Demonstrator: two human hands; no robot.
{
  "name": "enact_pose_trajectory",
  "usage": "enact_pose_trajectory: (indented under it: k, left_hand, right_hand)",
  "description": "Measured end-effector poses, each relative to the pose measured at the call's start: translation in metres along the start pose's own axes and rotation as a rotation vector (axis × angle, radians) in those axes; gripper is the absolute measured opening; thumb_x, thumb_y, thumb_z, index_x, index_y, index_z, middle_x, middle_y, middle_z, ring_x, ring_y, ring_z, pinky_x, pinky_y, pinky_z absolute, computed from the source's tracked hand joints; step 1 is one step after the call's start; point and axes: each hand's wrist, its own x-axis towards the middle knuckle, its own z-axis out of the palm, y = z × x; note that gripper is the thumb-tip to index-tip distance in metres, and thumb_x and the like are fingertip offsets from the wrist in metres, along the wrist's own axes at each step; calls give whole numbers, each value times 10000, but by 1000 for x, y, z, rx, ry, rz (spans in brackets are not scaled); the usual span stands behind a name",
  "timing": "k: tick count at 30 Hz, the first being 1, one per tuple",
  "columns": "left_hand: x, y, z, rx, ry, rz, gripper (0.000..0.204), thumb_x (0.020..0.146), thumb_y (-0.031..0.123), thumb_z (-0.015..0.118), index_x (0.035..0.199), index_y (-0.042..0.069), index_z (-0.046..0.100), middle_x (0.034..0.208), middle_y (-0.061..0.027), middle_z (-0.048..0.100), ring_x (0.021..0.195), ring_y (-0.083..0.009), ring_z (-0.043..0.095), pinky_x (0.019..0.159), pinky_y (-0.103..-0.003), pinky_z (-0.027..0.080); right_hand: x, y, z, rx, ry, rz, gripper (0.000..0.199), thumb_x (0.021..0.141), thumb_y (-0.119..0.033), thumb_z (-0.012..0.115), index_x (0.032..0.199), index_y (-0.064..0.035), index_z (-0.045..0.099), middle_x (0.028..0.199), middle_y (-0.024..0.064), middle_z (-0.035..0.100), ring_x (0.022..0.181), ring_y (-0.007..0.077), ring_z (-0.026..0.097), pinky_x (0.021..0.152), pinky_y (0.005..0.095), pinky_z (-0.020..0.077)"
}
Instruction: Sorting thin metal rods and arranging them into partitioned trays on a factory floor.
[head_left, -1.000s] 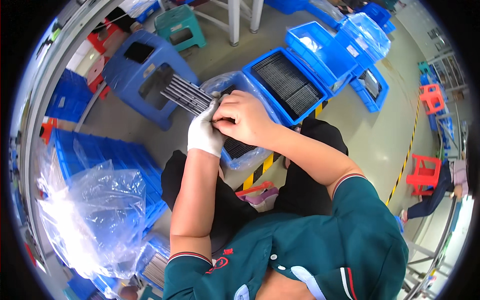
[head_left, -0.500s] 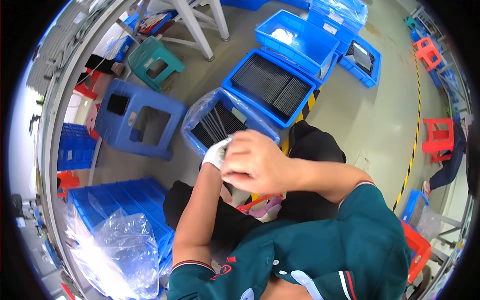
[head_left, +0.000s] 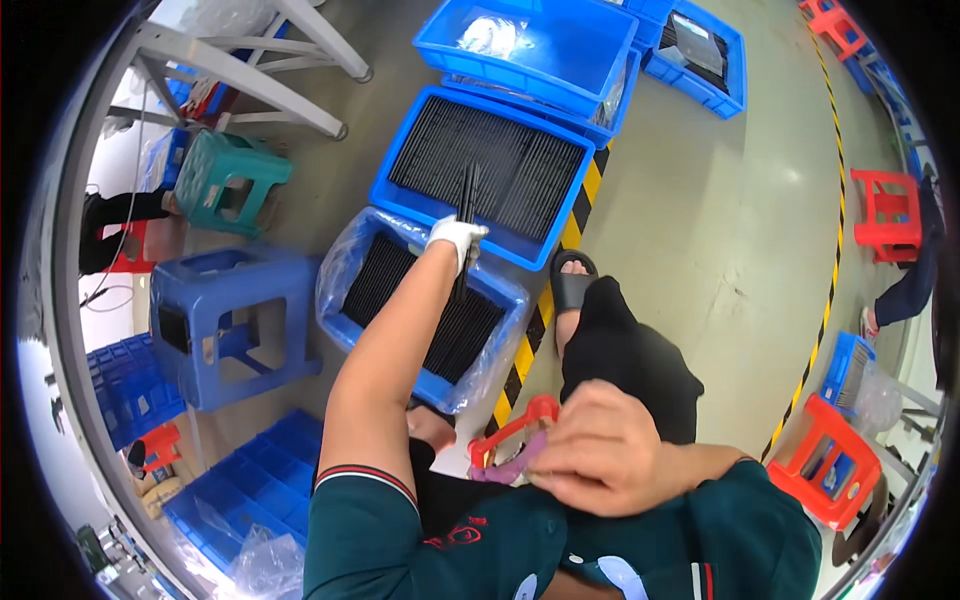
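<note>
My left hand (head_left: 459,236), in a white glove, is closed around a few thin black strips (head_left: 468,190). They point up and away, over the border between two blue bins. The far blue bin (head_left: 381,192) holds closely packed rows of similar black strips (head_left: 520,165). In front of it stands a blue bin lined with clear plastic (head_left: 335,318), with more dark strips (head_left: 455,335) inside. My bare right hand (head_left: 605,450) is over my lap, fingers curled; anything inside them is hidden. Next to its fingertips are a purple curved item (head_left: 512,462) and a red plastic frame (head_left: 515,425).
Left of the bins stand a blue stool (head_left: 225,320) and a green stool (head_left: 225,180). An open blue bin (head_left: 540,50) sits farther back. Yellow-black tape (head_left: 570,235) runs along the floor beside the bins. Blue crates (head_left: 260,480) lie at lower left, a red stool (head_left: 825,465) at lower right.
My hands have parted. The left has moved forward with black strips in it; the right has drawn back to my lap. The view has shifted, and the strips lying across the lined bin are gone.
</note>
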Motion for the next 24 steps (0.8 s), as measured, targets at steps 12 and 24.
enact_pose_trajectory:
  k: [12, 24]
  left_hand:
    - [188, 42, 80, 804, 281, -35, 351, 809, 221, 637, 1140, 106, 655, 1218, -163, 614, 1110, -344, 602, 906, -421, 508]
    - [103, 82, 92, 945, 680, 295, 389, 833, 314, 688, 1144, 97, 599, 1162, -110, 579, 1090, -272, 569, 858, -392, 522]
  right_hand:
    - [20, 30, -43, 136, 166, 156, 206, 697, -15, 772, 885, 14, 692, 808, 126, 604, 692, 253, 567, 597, 333, 423]
    - [21, 34, -42, 188, 205, 155, 166, 723, -30, 761, 869, 11, 694, 816, 132, 611, 697, 239, 578, 599, 319, 424]
